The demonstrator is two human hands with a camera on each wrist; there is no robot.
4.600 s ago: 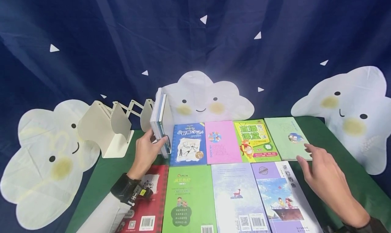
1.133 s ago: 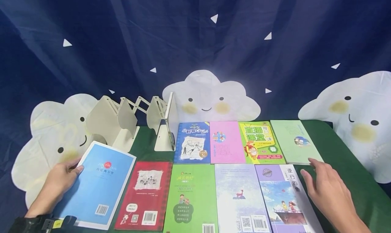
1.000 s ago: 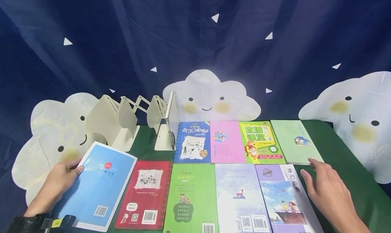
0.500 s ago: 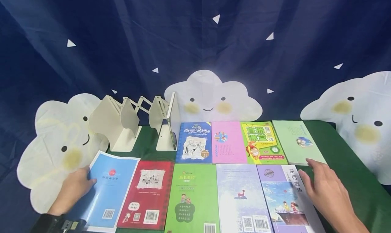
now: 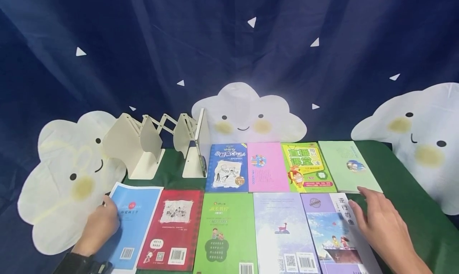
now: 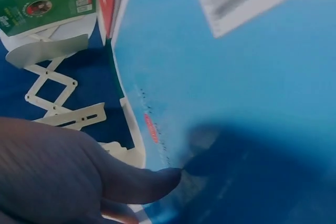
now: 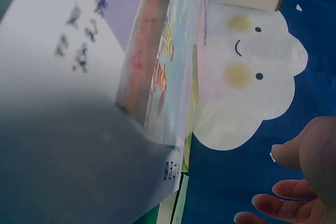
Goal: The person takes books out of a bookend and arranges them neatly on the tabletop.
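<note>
My left hand (image 5: pixel 102 224) is at the left edge of a light blue book (image 5: pixel 138 214), which lies at the left end of the front row beside a red book (image 5: pixel 172 226). In the left wrist view the thumb (image 6: pixel 152 184) lies over the blue cover while the other fingers are mostly hidden. Relaxed and holding nothing, my right hand (image 5: pixel 387 228) hovers at the right edge of a purple and white book (image 5: pixel 335 234). A cream expandable bookend (image 5: pixel 150 142) stands behind, with a thin book (image 5: pixel 202 142) upright at its right end.
Between the red and purple books lie a green book (image 5: pixel 226 234) and a pale lavender one (image 5: pixel 283 234). Behind them are blue (image 5: pixel 227 168), pink (image 5: pixel 268 168), yellow-green (image 5: pixel 307 168) and pale green (image 5: pixel 348 166) books. A dark blue cloud-print curtain (image 5: pixel 222 46) backs the green tabletop (image 5: pixel 412 190).
My left hand has taken the light blue book from the bookend and laid it left of the red book. Most recently, it has turned at the book's edge. The right hand barely moves.
</note>
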